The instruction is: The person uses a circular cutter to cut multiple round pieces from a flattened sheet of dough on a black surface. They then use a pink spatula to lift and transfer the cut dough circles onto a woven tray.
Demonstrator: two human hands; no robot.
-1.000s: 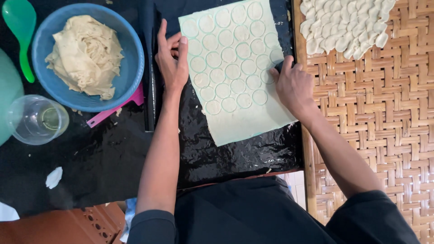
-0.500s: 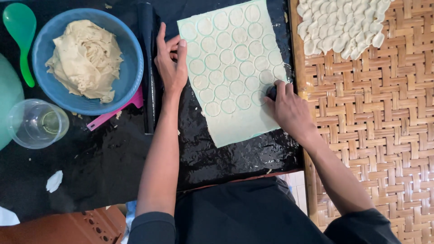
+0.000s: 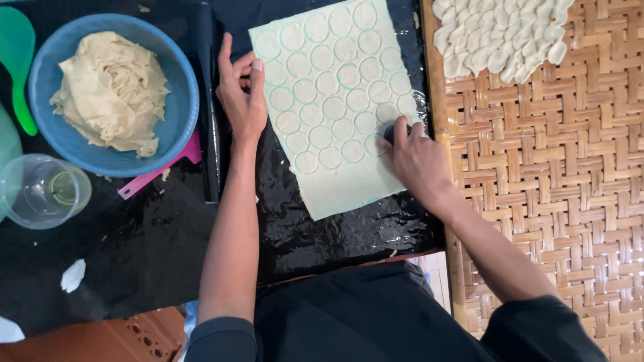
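A thin pale dough sheet [image 3: 349, 184] lies on black plastic, marked with several rows of pressed circles. My right hand [image 3: 419, 161] grips a small dark round cutter [image 3: 391, 131] and presses it into the sheet near its right edge. Beside the sheet's left edge rests my left hand [image 3: 243, 94], fingers apart, fingertips touching the dough and holding nothing.
A blue bowl [image 3: 178, 80] of lumpy dough stands at the left, with a pink tool [image 3: 157, 174] under its rim. A clear cup [image 3: 40, 191] and a green spoon [image 3: 17, 60] sit far left. Cut dough rounds [image 3: 496, 40] are piled on the woven mat [image 3: 550, 174] at right.
My right hand has moved the cutter left and down along the sheet's right side, leaving more pressed circles. The left hand has stayed by the left edge.
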